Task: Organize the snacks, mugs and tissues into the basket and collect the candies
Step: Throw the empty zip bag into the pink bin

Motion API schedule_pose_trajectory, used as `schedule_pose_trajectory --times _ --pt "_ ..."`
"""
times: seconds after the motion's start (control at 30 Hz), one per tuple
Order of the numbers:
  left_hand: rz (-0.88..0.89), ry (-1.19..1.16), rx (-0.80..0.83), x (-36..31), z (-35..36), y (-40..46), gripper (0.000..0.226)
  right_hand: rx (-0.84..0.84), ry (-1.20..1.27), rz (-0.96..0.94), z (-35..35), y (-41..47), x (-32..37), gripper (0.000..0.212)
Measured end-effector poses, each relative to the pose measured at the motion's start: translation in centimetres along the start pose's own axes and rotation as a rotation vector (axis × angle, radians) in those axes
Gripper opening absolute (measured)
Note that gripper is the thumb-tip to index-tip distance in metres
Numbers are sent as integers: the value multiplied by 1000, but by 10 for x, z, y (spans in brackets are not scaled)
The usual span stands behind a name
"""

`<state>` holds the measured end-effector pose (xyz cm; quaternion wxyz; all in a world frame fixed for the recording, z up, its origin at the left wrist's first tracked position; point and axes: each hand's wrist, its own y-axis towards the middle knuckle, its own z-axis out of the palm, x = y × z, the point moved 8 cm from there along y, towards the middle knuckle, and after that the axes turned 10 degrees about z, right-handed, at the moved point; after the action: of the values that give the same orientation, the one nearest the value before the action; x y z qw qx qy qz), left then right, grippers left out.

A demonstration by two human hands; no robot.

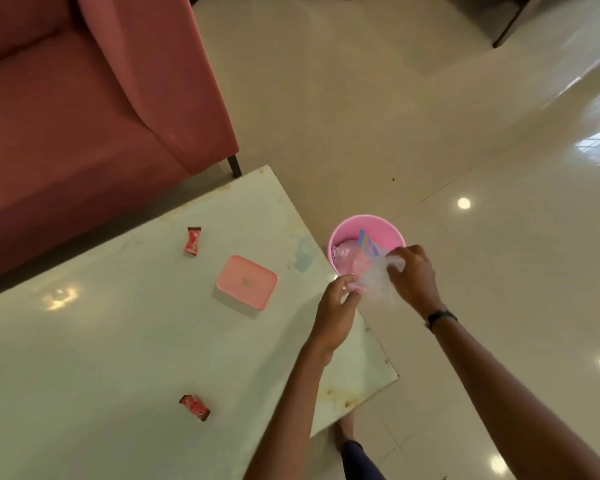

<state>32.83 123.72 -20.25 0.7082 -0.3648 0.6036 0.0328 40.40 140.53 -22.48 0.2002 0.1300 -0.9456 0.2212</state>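
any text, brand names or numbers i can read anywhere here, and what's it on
None can be read.
Far red candy wrapper: has printing, too blurred to read.
Near red candy wrapper: has printing, too blurred to read.
Pink lidded box: a small mark at the lid's centre, too faint to read.
Clear plastic bag held by both hands over the pink bucket: no text visible.

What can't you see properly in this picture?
Head view only:
- Pink bucket: its contents are hidden by the clear plastic bag and the right hand.
- Two red wrappers: print too small to read.
- Left hand: fingers blurred.
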Motion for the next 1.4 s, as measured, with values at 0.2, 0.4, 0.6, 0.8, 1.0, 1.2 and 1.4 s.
schedule_pose_trajectory --times 0.2,0.4,0.6,0.8,1.0,1.2,1.4 --pt "11 -67 -67 33 16 52 27 79 -143 0 84 78 -25 30" --pt "51 -151 -102 51 15 81 26 293 -175 74 174 127 -48 52" --pt "64 -202 -115 57 14 91 24 388 -429 155 205 147 -89 62" --pt "63 -186 -133 51 10 85 24 7 -336 -2 154 134 -67 40" --pt "74 -186 -149 52 6 82 22 386 -310 0 202 120 -77 43" --pt "95 -199 -153 58 6 82 22 525 -452 -108 246 139 -99 18" --pt "88 -179 -204 42 -3 61 18 -14 -203 -128 126 94 -35 26"
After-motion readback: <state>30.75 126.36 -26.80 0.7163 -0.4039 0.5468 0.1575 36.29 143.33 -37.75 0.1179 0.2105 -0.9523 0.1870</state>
